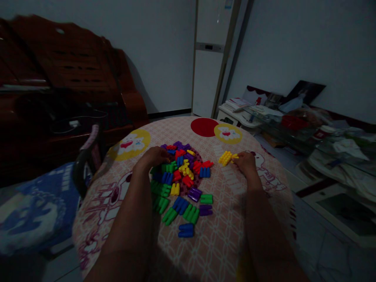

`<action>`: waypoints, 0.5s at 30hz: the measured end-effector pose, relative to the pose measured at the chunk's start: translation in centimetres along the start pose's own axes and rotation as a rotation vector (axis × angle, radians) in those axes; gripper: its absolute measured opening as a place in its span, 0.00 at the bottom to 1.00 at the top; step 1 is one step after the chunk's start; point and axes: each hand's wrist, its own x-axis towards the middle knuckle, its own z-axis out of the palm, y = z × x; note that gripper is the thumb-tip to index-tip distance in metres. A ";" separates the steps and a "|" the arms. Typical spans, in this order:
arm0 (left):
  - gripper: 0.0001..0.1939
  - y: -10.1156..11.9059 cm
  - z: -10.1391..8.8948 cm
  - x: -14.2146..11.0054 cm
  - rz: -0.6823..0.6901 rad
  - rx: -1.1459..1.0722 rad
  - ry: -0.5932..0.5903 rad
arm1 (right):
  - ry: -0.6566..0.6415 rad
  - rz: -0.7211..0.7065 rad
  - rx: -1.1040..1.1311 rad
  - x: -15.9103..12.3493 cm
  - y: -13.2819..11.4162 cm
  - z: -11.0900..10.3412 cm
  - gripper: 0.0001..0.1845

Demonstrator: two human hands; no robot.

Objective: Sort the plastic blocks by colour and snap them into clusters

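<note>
A heap of coloured plastic building blocks [185,168] in red, blue, green, yellow and purple lies in the middle of the round table. At its upper left edge is my left hand [152,158], fingers curled down and held together; whatever they grip is hidden. My right hand [246,162], to the right of the heap, pinches a small yellow building block [235,156]. Touching or close beside that block is a group of joined yellow blocks [225,158] on the cloth. Nearest to me lies a loose blue block [186,230].
A patterned pink tablecloth [223,243] covers the table. On the left are a chair [85,156] and a carved wooden sofa [73,74]. A white cabinet-like unit [207,78] stands behind, and a cluttered glass-topped stand [311,137] is on the right.
</note>
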 end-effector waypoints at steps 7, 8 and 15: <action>0.14 -0.1 -0.2 -0.2 0.009 -0.029 -0.017 | -0.069 -0.037 -0.026 -0.2 0.0 0.3 0.19; 0.15 -0.2 -0.3 -0.3 0.013 -0.035 -0.022 | -0.069 -0.049 -0.036 -0.2 0.0 0.3 0.20; 0.16 -0.5 -0.1 -0.2 0.019 -0.055 -0.001 | -0.070 -0.059 -0.086 -0.1 -0.1 0.6 0.21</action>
